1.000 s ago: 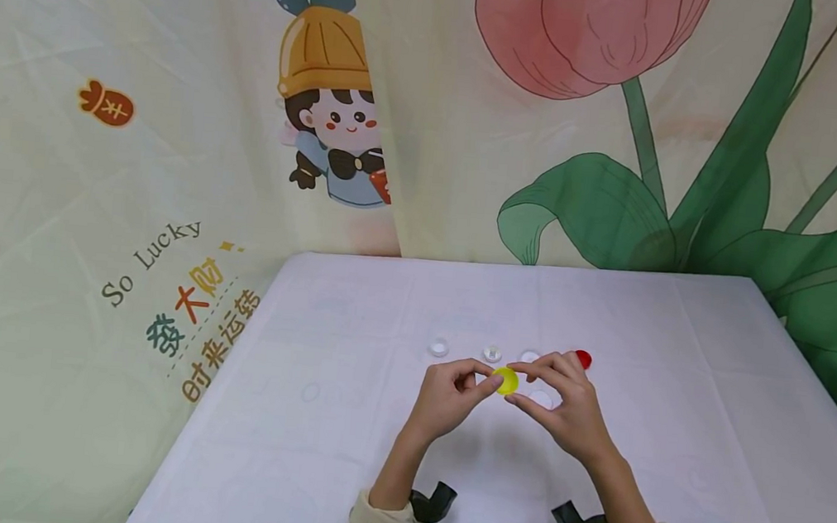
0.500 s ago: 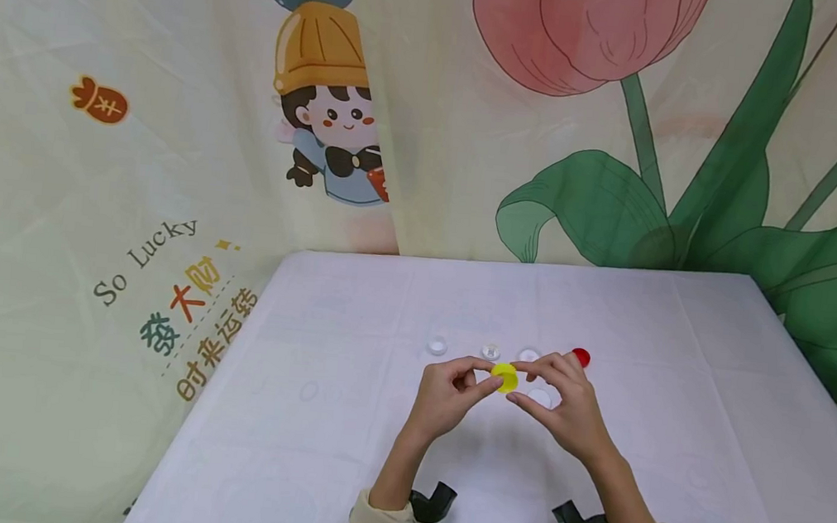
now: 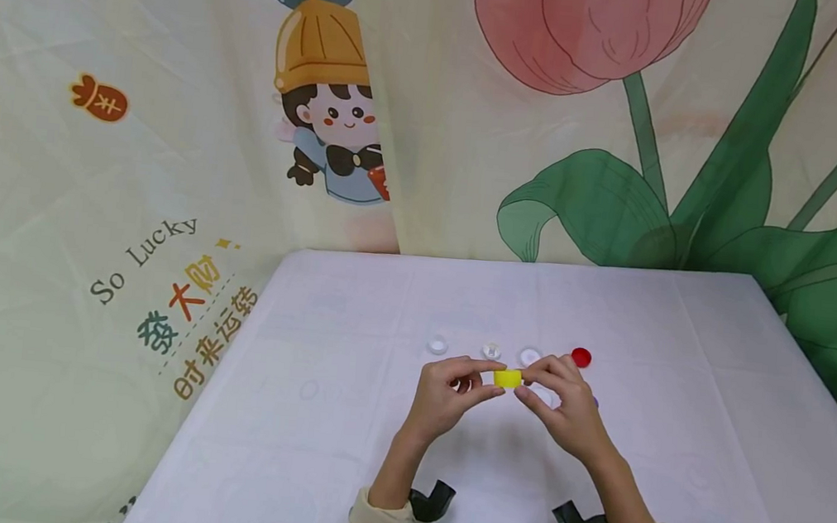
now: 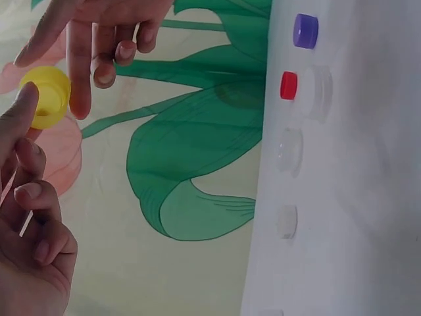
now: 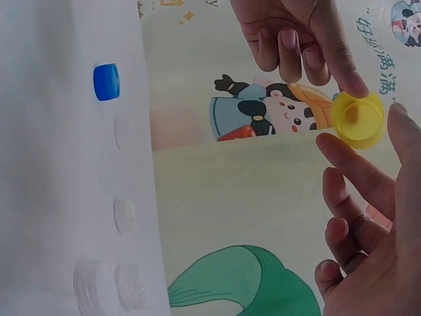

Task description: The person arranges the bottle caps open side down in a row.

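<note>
A yellow bottle cap [image 3: 508,378] is held above the table, turned side-on in the head view. My left hand [image 3: 442,398] pinches it between thumb and index finger; the left thumb [image 4: 25,99] lies across the cap in the left wrist view. My right hand [image 3: 571,409] is at the cap's other side, thumb and index finger spread around it. In the right wrist view, the right index finger [image 5: 352,164] and thumb stand beside the cap's edge without a visible pinch. The cap's hollow inside faces the left wrist camera.
On the white table [image 3: 327,453] lie a red cap [image 3: 581,357], a purple cap [image 4: 306,31], a blue cap [image 5: 106,81] and several clear or white caps, such as one clear cap [image 3: 437,344]. A printed cloth [image 3: 445,131] hangs behind the table.
The yellow cap has turned from showing its round face to side-on in the head view. The right hand's thumb and index fingertip have drawn closer together; both hands stay nearly in place.
</note>
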A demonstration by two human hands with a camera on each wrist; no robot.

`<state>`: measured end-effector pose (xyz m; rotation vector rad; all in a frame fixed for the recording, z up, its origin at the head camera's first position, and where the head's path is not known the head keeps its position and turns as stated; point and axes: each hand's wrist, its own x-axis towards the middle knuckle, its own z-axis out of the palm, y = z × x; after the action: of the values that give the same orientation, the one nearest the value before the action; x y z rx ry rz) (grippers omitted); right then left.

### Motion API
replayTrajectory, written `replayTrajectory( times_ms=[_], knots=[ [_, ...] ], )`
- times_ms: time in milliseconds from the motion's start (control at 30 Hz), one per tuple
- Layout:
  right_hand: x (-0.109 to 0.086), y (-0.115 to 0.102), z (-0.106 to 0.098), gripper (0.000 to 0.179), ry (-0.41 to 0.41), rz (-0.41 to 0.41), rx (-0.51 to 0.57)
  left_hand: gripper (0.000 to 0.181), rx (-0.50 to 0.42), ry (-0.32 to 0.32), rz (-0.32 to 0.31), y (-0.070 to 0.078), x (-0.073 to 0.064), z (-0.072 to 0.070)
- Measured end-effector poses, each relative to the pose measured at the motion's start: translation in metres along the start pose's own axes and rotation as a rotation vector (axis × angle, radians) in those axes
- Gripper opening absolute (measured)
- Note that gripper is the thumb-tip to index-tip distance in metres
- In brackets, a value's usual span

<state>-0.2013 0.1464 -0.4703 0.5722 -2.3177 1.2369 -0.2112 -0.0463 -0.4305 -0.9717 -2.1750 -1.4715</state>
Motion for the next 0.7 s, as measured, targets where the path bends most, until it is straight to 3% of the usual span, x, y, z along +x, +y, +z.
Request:
replayTrajectory(
  times_ms=[233,367,467,700],
  knots=[
    [-0.001,0.000,0.000,0.014,0.002,0.002,0.014,0.022,-0.017,-0.039,0.045,-0.002,-0.001,-0.001],
    [0.000,-0.001,0.000,0.014,-0.008,0.005,0.019,0.024,-0.012,-0.046,0.051,-0.017,-0.004,0.003],
    [0.000,-0.002,-0.001,0.015,-0.016,0.009,0.027,0.027,-0.002,-0.048,0.040,-0.030,-0.007,0.007],
    [0.000,-0.001,0.001,0.021,0.002,0.002,0.041,0.038,-0.006,-0.048,-0.020,-0.037,-0.011,0.007]
  ],
)
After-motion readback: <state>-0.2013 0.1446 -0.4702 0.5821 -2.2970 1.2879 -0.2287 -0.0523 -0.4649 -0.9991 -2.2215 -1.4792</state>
